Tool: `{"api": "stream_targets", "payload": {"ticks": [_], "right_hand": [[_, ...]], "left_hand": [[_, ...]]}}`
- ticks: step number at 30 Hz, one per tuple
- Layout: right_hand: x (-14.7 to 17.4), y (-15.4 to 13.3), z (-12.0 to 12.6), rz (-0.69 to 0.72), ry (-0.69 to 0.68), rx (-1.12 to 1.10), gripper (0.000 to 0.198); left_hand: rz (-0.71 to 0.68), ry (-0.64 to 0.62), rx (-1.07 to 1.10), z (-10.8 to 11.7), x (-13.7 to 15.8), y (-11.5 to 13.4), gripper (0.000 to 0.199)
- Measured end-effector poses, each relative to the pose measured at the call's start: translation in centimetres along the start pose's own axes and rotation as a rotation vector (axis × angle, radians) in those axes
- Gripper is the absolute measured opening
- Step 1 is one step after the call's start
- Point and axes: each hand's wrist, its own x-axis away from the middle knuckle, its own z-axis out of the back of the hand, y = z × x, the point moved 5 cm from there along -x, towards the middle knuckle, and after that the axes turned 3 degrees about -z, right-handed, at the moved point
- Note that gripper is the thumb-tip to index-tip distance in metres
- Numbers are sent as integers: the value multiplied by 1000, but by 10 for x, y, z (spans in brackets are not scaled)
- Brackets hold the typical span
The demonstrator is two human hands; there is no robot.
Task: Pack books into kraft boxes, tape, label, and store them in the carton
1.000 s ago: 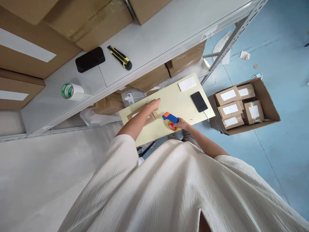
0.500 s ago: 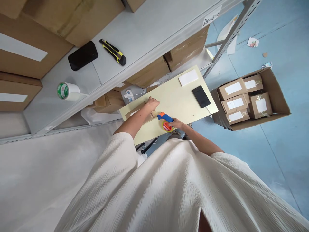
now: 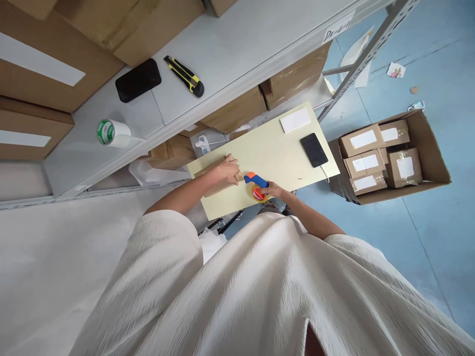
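Note:
On the small cream table (image 3: 260,153), a small brown cardboard box (image 3: 218,188) lies at the left end, partly covered by my left forearm. My left hand (image 3: 229,169) is curled over the box's right end, with fingers toward the far side and thumb toward the near side. My right hand (image 3: 273,190) grips a blue and orange tape gun (image 3: 260,181) carrying a roll of tape with a red core. The gun's orange-tipped head is just right of the box's end, close to my left hand; whether it touches the cardboard I cannot tell.
A phone (image 3: 313,150) on a cable and a white pad (image 3: 295,120) occupy the table's right end. An open carton (image 3: 436,158) with several small boxes stands on the floor. The shelf (image 3: 230,44) holds a utility knife (image 3: 184,76), another phone (image 3: 138,80) and a label roll (image 3: 113,133).
My left hand has shifted down and slightly left, from above the box's end to around it. My right hand and the tape gun stay nearly in place. The view has shifted slightly.

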Motion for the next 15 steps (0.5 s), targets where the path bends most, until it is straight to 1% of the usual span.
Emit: {"api": "stream_targets", "payload": {"ticks": [2,5,7,9,11,15], "right_hand": [[-3,-2,2,1,21,28,44],[-4,-8,5,8,35,39,40],[-2,-14,7,9,41,29,39],[3,-21,9,9,39,26,39],[7,-29,11,14,42,44,39],[11,-42,18,27,70,85,32]], "left_hand": [[-12,41,2,0,15,-1,57],[-21,190,64,1,37,1,56],[-30,234,102,-3,45,5,55],[1,243,127,-7,46,8,49],[75,272,146,-8,42,10,43],[206,394,167,-2,31,13,41]]}}
